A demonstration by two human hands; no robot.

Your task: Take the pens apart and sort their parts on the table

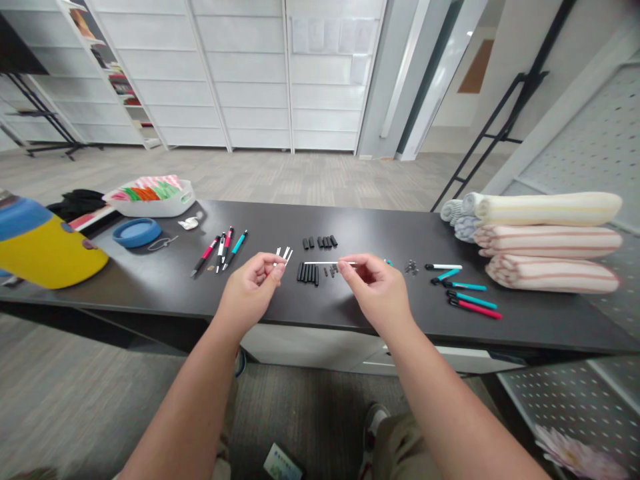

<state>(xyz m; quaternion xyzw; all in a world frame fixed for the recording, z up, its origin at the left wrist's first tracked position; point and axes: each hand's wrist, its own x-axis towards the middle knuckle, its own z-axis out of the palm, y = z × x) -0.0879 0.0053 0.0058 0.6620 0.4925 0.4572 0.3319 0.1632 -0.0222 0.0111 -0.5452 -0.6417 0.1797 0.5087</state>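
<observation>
My left hand [254,283] is pinched shut above the dark table [350,227]; thin white tubes [285,253] show at its fingertips. My right hand [375,283] pinches one end of a thin white refill [320,263] that points left over a row of black pen grips [308,272]. A teal piece [388,262] shows behind the right hand. Small black caps [320,242] lie further back. Assembled pens [220,252] lie to the left, and more pens and barrels [467,293] to the right.
Rolled and folded striped towels [545,243] are stacked at the table's right end. At the left are a white basket [155,200] of coloured items, a blue round dish [136,232] and a yellow and blue object [45,250]. Tiny dark parts [411,267] lie near the pens.
</observation>
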